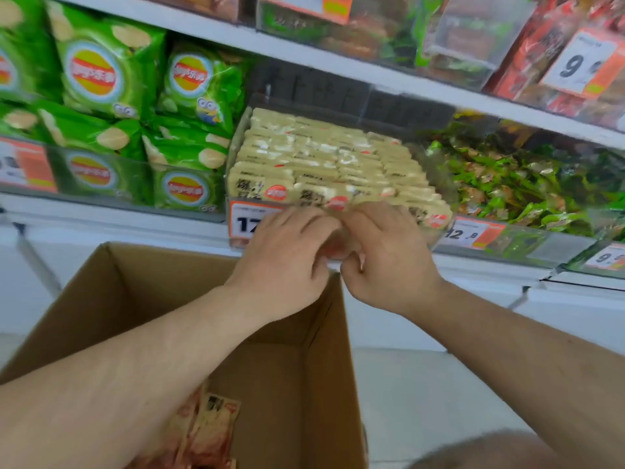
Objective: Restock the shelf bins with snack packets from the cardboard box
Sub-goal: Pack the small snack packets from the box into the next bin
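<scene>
A clear shelf bin holds several rows of beige snack packets with red round logos. My left hand and my right hand meet at the bin's front edge, fingers curled round beige packets held between them; the packets there are mostly hidden by the fingers. Below stands the open cardboard box, my left forearm crossing over it. A few pinkish snack packets lie at the box's bottom.
Green chip bags fill the bin to the left. Green-wrapped snacks fill the bin to the right. Red packets sit on the shelf above. Orange price tags line the bin fronts. White cabinet fronts run below the shelf.
</scene>
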A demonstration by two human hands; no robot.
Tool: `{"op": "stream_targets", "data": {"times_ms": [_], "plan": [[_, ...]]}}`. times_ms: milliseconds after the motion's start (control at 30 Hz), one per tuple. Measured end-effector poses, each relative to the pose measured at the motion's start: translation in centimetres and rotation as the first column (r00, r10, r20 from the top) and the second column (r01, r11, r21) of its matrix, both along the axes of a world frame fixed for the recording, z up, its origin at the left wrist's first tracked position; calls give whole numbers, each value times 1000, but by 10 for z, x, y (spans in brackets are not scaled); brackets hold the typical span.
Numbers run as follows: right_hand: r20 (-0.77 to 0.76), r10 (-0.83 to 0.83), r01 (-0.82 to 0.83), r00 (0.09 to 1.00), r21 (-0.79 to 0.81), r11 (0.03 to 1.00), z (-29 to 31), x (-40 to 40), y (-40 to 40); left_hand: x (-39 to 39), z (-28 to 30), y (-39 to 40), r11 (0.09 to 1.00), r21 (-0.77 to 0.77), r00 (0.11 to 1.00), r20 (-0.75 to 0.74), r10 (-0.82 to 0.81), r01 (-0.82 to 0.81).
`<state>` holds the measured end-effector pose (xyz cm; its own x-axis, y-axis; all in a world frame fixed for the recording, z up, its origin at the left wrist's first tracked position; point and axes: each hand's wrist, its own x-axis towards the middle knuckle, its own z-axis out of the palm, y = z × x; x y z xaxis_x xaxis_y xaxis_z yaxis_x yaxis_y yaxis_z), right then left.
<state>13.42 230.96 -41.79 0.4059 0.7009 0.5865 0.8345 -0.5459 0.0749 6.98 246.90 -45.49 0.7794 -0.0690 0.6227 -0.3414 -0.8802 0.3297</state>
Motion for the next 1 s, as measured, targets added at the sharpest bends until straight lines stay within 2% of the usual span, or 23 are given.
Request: {"op": "stream_targets", "data": {"times_ms": [33, 100, 167, 200, 267, 333, 400, 433, 600, 667, 700, 733, 800, 833, 867, 900, 1000], "plan": [[-53, 39, -39, 998, 4, 999, -11, -9, 13, -15, -12, 13, 997, -69, 997, -78, 28, -34], [-258, 45, -63, 965, -60, 996, -41, -23, 39, -43, -43, 40, 977, -163, 959, -268, 87, -135], [-478, -68, -75, 876, -275, 959, -74, -32, 66, -65, -76, 67, 957, -178, 890, -437, 132, -230], [-541, -134, -99, 830, -379, 920, -93, -34, 80, -74, -90, 78, 947, -177, 850, -506, 145, -267], [-624, -276, -113, 731, -509, 853, -136, -38, 104, -85, -113, 96, 918, -188, 769, -618, 166, -350], [-691, -429, -100, 583, -584, 806, -185, -42, 122, -90, -131, 110, 865, -248, 705, -691, 157, -436], [-730, -534, -110, 427, -628, 770, -232, -50, 134, -92, -148, 120, 817, -289, 665, -733, 146, -498], [-728, -568, -121, 383, -650, 751, -255, -54, 137, -92, -155, 123, 805, -291, 647, -749, 146, -518], [-671, -686, -174, 281, -738, 651, -342, -74, 138, -93, -194, 133, 758, -278, 552, -824, 128, -590], [-662, -730, -139, 169, -749, 648, -364, -78, 136, -93, -205, 134, 743, -268, 511, -852, 115, -614], [-651, -746, -120, 142, -759, 640, -372, -79, 134, -93, -211, 135, 735, -264, 492, -864, 106, -624], [-636, -754, -109, 165, -771, 627, -378, -79, 133, -93, -215, 135, 728, -260, 473, -876, 100, -635], [-579, -755, -69, 308, -805, 589, -385, -81, 130, -95, -222, 136, 718, -250, 441, -893, 88, -650], [-561, -729, -39, 392, -802, 597, -385, -81, 130, -97, -225, 135, 714, -245, 426, -901, 82, -656], [-569, -695, -25, 440, -782, 623, -383, -80, 132, -98, -227, 135, 709, -244, 408, -910, 68, -662], [-611, -655, -40, 445, -744, 667, -381, -76, 133, -99, -229, 133, 705, -245, 390, -919, 49, -666], [-788, -572, -188, 228, -612, 768, -360, -55, 137, -102, -233, 130, 686, -248, 325, -945, -17, -684]]}}
